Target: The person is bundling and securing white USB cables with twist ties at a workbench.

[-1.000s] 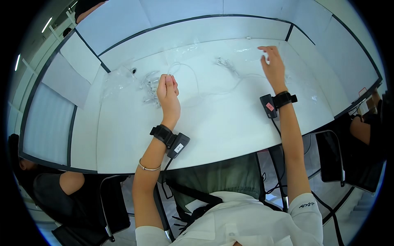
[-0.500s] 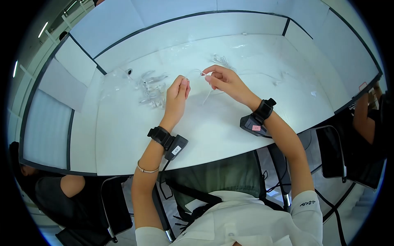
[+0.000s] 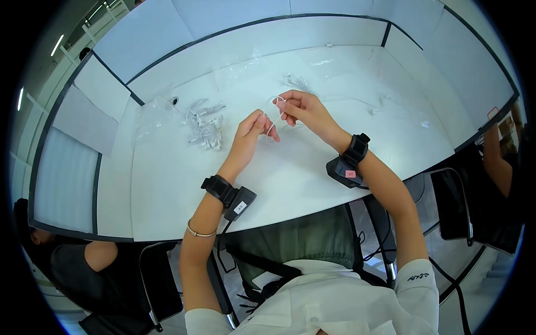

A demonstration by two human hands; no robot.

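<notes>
Strands of the white cable [image 3: 269, 137] are partly lost behind the fingers, and its ends cannot be made out. It is between the two hands, above the middle of the table [image 3: 312, 173]. The visible part forms a thin, open loop: its long axis slants from the right hand's fingertips down and left toward the wearer, with the rounded bottom of the loop facing the wearer's body.

The right hand [image 3: 306, 110] has thumb and forefinger closed on the cable, the other fingers loosely curled beneath. The left hand [image 3: 251, 130] has its thumb and forefinger drawn close together at the side of the loop, its lower fingers partly spread and reaching toward the strand — whether it grips the cable or only touches it, the picture does not tell.

Left of the left hand lies a tangled pile of white cables [image 3: 205, 125], its single pieces hard to separate. A smaller bundle [image 3: 297, 82] lies just beyond the right hand, its near side partly hidden by that hand. A thin, pale strand [image 3: 357, 100] runs off to the right, faint against the white surface. Clear plastic [image 3: 158, 118] at the table's left is nearly invisible but for its glints. At the lower left — cut off by the dark lens edge — sits a person in black [image 3: 72, 273].
</notes>
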